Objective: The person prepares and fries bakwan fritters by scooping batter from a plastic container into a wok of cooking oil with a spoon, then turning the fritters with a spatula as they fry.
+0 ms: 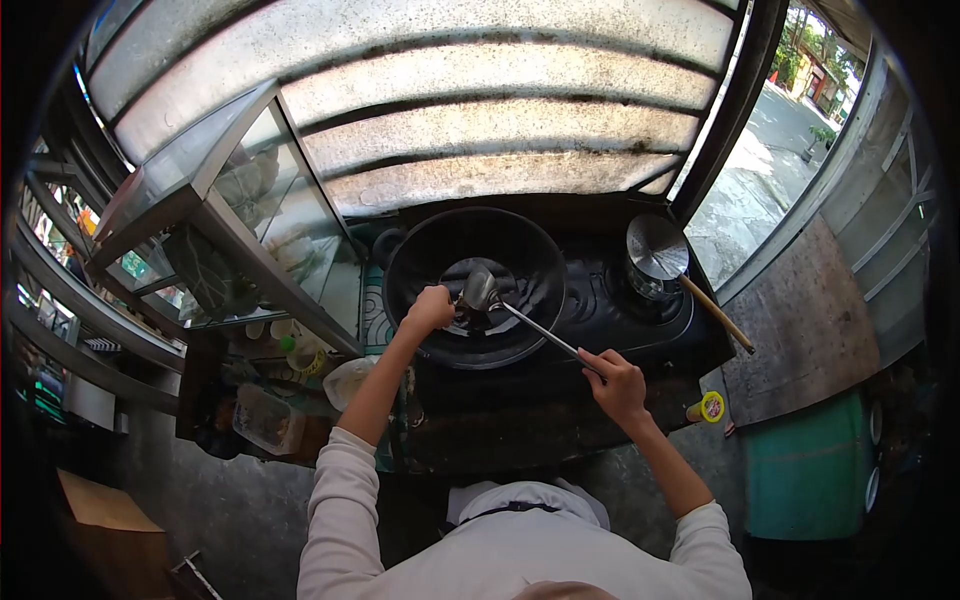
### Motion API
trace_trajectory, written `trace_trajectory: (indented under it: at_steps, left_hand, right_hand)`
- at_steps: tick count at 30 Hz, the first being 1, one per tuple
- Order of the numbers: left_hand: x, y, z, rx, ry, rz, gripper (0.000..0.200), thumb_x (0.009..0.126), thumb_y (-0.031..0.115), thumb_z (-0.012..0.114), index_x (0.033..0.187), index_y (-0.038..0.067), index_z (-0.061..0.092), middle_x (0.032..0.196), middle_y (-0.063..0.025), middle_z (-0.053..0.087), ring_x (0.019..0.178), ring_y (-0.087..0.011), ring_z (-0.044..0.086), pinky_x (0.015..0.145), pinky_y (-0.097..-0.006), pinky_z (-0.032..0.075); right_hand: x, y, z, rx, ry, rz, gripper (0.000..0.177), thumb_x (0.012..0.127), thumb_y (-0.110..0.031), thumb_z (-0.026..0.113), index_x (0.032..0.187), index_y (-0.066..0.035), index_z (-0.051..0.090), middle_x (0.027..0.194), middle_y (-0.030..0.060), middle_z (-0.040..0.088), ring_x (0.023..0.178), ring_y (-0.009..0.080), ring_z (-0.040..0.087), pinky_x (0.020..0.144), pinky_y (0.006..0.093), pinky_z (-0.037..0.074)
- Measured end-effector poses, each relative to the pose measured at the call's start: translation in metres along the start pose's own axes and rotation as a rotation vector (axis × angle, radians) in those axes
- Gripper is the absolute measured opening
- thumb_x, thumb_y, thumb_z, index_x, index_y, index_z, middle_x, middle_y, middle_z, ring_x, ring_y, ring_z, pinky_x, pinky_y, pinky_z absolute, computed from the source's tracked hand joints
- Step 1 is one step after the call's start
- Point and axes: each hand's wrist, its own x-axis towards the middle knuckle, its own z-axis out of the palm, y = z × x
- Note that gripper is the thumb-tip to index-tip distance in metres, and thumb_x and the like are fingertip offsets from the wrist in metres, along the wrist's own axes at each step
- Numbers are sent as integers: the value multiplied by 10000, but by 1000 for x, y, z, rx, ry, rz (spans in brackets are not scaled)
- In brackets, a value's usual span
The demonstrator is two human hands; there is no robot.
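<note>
Ladle (530, 325) slants up-left, right hand (617, 385) to wok (535, 255).

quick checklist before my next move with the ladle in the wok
1. Right hand grip on the ladle: ok, fingers closed round the handle's end.
2. Ladle bowl inside the wok: ok, it sits near the wok's middle.
3. Left hand clear of the ladle: not ok, it is over the wok's near rim, right beside the ladle bowl.
4. What the left hand holds: cannot tell.
5. Lidded pot out of the way: ok, it stands apart from the wok, with its wooden handle pointing away.
6. Flame under the wok on the stove: cannot tell, hidden.
</note>
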Motion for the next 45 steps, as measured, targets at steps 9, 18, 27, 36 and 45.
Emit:
trace_trajectory:
  at_steps: [9,18,27,36,45]
  left_hand:
    - [9,-5,11,-36,-30,-1,204,787,119,566,728,-57,652,597,-118,636,497,-171,618,487,-290,508]
    - [8,-5,12,-54,-15,3,184,761,99,565,736,-58,658,606,-131,637,534,-197,631,538,-301,512]
    - [10,-5,11,-103,-32,17,193,765,120,582,756,-56,660,595,-110,626,490,-163,602,478,-282,491]
    - [15,-6,16,-115,-35,-8,196,745,110,577,771,-67,657,617,-128,634,494,-174,604,482,-282,494]
    - [15,-7,14,-117,-30,8,207,743,117,579,764,-75,654,624,-138,635,522,-185,617,504,-292,500]
  right_hand:
    - [0,-3,2,-34,-22,17,331,735,-116,671,1055,-200,655,720,29,574,568,214,588,520,317,456]
    - [-1,0,5,-88,-45,-10,319,759,-153,640,1071,-221,640,717,8,545,558,225,591,510,338,481]
    - [12,-11,1,-249,-73,-134,308,773,-127,608,1077,-171,631,713,24,506,509,215,566,472,320,471]
    - [21,-32,-4,-407,-117,-214,342,757,-73,562,1088,-131,625,717,33,499,494,196,563,457,299,464]
    - [23,-42,-11,-437,-136,-243,374,736,-60,571,1102,-117,617,720,35,497,487,188,569,458,291,468]
